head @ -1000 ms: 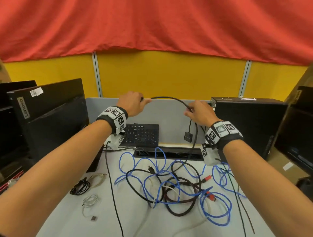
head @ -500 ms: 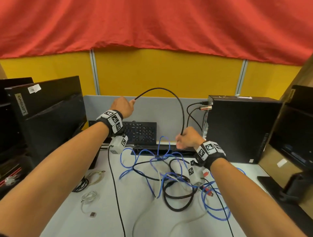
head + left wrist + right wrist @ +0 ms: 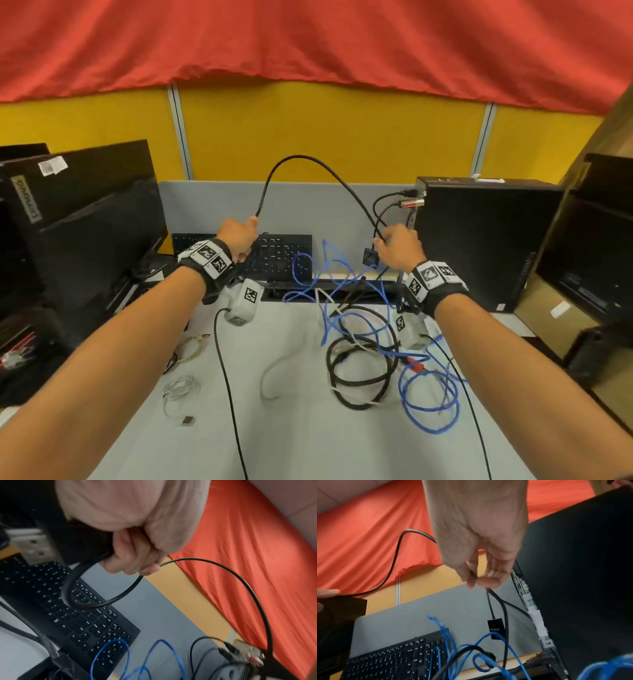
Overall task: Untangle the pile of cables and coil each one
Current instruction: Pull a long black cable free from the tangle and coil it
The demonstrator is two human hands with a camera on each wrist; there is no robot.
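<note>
A thin black cable (image 3: 301, 158) arcs high between my two hands above the desk's back edge. My left hand (image 3: 247, 233) grips one end in a fist, and the left wrist view shows a loop of the black cable (image 3: 102, 599) hanging under the left hand (image 3: 137, 563). My right hand (image 3: 387, 241) pinches the other side between thumb and fingers (image 3: 471, 577). A small black adapter (image 3: 495, 628) dangles below it. On the desk lies the tangled pile: a blue cable (image 3: 428, 404), a thick black coil (image 3: 359, 373) and a white cable (image 3: 274, 380).
A black keyboard (image 3: 277, 255) lies under the hands at the back. A black computer tower (image 3: 479, 246) with plugged-in cables stands at the right, and monitors (image 3: 85, 222) at the left. Two small coiled cables (image 3: 181, 390) lie on the grey desk (image 3: 308, 442) at the left.
My right hand dipped towards the pile and has come back up to the right, beside the tower. The left hand sank a little. The black cable's arc now stands taller.
</note>
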